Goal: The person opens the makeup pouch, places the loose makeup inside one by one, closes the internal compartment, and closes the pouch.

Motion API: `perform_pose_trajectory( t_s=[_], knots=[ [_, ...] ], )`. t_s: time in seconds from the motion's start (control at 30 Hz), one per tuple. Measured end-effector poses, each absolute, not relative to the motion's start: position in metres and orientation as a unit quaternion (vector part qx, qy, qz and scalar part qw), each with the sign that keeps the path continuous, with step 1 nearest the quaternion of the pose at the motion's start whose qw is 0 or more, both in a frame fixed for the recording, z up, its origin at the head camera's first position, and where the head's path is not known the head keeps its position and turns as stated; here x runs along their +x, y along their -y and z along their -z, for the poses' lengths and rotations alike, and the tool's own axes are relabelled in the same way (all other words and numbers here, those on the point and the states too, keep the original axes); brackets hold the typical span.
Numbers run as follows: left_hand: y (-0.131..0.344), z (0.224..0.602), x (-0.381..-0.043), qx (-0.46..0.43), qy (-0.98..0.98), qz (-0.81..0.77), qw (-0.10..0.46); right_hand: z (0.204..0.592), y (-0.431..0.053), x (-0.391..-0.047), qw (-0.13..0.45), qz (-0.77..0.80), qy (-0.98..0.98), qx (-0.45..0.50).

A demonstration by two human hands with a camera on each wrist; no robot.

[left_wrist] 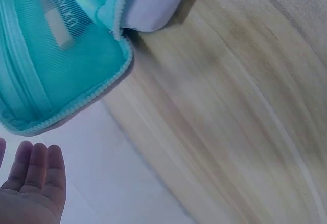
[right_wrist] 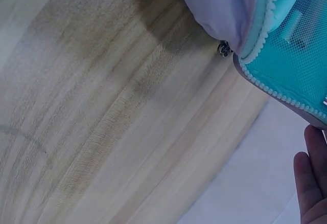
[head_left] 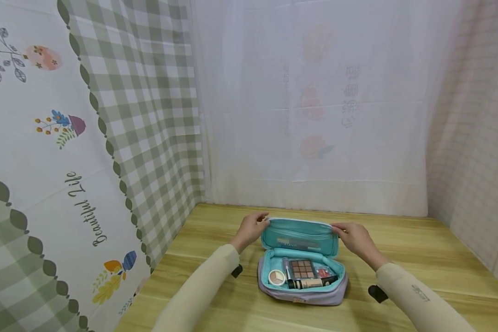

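Observation:
A lilac makeup bag [head_left: 303, 297] with a turquoise lining sits unzipped on the table, its lid [head_left: 299, 227] raised at the back. My left hand [head_left: 251, 229] is at the lid's upper left corner; in the left wrist view its fingers [left_wrist: 37, 165] are straight, just off the zipper edge. At the opposite corner, my right hand [head_left: 354, 237] pinches the lid between thumb and fingers. Inside lie an eyeshadow palette [head_left: 302, 269], a round three-tone compact [head_left: 276, 277], a black-ended tube [head_left: 311, 282], a slim tube [head_left: 286, 267] and a small red item [head_left: 323, 273].
A pale slim item [head_left: 299, 243] shows behind the lid's mesh pocket. A metal zipper pull [right_wrist: 224, 49] hangs at the bag's side. The wood-grain table [head_left: 207, 286] meets a white curtain [head_left: 249, 152] behind and a checked cloth [head_left: 157, 115] at left.

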State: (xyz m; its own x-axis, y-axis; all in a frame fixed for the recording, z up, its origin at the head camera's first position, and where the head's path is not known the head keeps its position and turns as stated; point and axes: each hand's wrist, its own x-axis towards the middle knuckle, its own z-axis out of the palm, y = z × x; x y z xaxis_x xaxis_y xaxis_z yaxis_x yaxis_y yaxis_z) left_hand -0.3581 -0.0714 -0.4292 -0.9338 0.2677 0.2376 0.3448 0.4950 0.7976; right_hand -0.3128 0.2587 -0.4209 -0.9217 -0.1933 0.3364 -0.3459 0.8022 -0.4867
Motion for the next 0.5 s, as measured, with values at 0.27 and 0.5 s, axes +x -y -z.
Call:
perform_pose_trajectory(
  t_s=[0.27, 0.5],
  knots=[
    [0.062, 0.418, -0.354, -0.215, 0.854, 0.469, 0.068, 0.424, -0.259, -0.318, 0.124, -0.288, 0.941, 0.127],
    [0.041, 0.412, -0.342, -0.248, 0.837, 0.486, 0.042, 0.423, -0.259, -0.319, 0.115, -0.291, 0.942, 0.122]
  ],
)
